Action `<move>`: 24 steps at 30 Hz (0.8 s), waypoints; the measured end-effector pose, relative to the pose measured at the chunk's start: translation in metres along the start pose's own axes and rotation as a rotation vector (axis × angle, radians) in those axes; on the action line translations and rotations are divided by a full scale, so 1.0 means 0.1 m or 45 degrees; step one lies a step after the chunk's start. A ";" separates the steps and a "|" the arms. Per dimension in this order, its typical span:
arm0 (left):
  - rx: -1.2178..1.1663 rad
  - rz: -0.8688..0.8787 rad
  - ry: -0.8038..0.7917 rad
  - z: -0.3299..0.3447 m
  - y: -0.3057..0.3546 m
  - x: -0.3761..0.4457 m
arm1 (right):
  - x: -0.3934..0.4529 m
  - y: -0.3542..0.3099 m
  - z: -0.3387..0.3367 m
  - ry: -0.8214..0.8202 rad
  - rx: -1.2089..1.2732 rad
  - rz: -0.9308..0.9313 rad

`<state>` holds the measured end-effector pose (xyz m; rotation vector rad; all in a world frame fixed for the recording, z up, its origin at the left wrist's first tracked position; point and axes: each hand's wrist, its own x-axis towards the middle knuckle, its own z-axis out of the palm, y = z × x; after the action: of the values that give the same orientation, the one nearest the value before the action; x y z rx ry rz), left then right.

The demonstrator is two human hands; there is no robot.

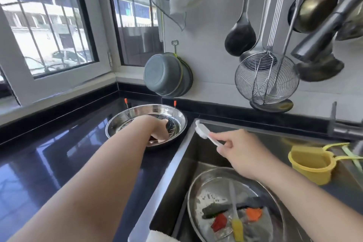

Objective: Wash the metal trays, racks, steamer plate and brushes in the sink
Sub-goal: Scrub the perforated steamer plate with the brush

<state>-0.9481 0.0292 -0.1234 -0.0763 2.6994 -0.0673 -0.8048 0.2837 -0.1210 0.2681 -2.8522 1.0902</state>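
A round metal tray point(119, 122) sits on the black counter left of the sink, with a wire rack point(174, 111) with orange-tipped legs inside it. My left hand point(160, 132) reaches into this tray, fingers curled down on a dark item there; what it grips is hidden. My right hand point(238, 152) pinches the handle of a white brush point(202, 129) above the sink's left rim. In the sink point(182, 155) lie stacked round metal trays point(210, 184) holding wet silicone brushes, one with a yellow head point(236, 230), plus red and orange ones.
A yellow cup point(310, 165) hangs on the sink's far side. The faucet point(343, 129) juts in from the right. Ladles, a wire skimmer point(267, 80) and pans hang on the wall. A grey basin point(167, 74) hangs by the window. A white cloth point(163, 236) lies at the sink's near edge.
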 end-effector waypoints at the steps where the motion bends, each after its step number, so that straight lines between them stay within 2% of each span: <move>1: 0.037 0.002 -0.003 -0.02 0.02 -0.02 | 0.00 0.03 -0.01 -0.002 0.002 0.013; 6: 0.307 0.003 0.048 -0.02 0.06 -0.08 | -0.05 0.12 0.00 0.020 0.028 0.051; 10: 0.350 0.032 0.133 0.04 0.01 -0.12 | -0.10 0.11 -0.05 0.015 0.051 0.043; 12: 0.346 0.037 0.210 0.07 -0.02 -0.14 | -0.11 0.11 -0.09 0.023 0.033 0.031; 17: 0.203 0.003 0.121 0.01 -0.02 -0.24 | -0.13 0.09 -0.17 0.022 0.026 -0.011; 24: 0.144 0.012 0.185 0.04 0.07 -0.22 | -0.08 0.12 -0.08 0.033 0.062 -0.024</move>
<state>-0.9271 0.0377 -0.1185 -0.0254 2.8342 -0.2313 -0.7993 0.2987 -0.1240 0.2813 -2.7977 1.1521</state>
